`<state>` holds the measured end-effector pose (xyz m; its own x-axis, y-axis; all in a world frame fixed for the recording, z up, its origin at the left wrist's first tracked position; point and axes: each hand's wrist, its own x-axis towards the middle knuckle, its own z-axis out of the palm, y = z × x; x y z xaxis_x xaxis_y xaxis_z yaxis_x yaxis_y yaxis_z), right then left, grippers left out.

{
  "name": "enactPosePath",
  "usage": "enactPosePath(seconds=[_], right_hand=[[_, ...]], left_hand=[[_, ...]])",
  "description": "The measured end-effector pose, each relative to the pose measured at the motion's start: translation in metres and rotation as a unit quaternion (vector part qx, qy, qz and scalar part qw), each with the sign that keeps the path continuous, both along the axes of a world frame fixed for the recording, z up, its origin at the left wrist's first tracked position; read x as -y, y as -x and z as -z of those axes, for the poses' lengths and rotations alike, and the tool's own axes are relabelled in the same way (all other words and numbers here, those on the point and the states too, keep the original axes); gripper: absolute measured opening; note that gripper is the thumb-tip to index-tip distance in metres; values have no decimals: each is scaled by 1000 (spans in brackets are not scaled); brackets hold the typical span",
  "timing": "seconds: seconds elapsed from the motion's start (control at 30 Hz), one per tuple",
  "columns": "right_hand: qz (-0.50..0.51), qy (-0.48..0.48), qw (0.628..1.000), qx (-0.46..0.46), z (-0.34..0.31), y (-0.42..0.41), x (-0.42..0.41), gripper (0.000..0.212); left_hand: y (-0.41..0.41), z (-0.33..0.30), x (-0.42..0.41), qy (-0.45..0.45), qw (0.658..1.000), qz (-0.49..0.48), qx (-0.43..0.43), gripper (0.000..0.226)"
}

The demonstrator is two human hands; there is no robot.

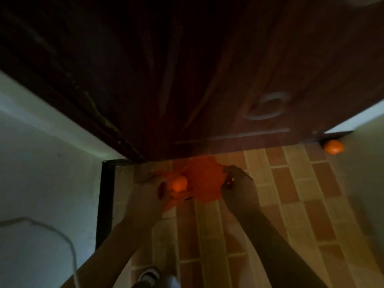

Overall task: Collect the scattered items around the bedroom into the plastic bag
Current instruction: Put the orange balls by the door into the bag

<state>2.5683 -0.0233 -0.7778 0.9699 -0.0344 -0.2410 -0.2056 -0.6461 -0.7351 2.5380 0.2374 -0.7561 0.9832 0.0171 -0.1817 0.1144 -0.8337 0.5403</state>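
By the door [187, 80], two hands [153, 190], one bag [204, 181], two oranges [179, 183].

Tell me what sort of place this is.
Probably a room inside a home, at a doorway: a dark wooden door fills the view, the floor has brick-pattern tiles, and plain pale walls flank it. Nothing visible confirms a bedroom.

Both arms reach down, hands [151, 183] [234, 179] gripping.
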Motion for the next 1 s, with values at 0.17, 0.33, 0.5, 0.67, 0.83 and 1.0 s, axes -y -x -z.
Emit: enactPosePath(seconds=[0.17,0.33,0.5,0.67,0.83,1.0], right_hand=[[111,-20,994,14,-77,54,73,50],[184,-33,982,15,-156,89,157,55],[252,-6,968,-14,-225,124,248,56],[332,4,942,-46,-252,159,324,56],[415,-10,907,-66,-246,183,362,54],[494,-34,862,-106,-216,190,378,55]], left_hand=[[-4,-88,68,-25,998,48,-14,12],[-15,-167,164,-28,995,91,15,25],[-24,-228,270,-9,991,134,25,18],[-34,-248,366,25,980,194,22,14],[-39,-242,445,31,962,271,4,13],[-54,-210,505,24,935,354,-17,24]])
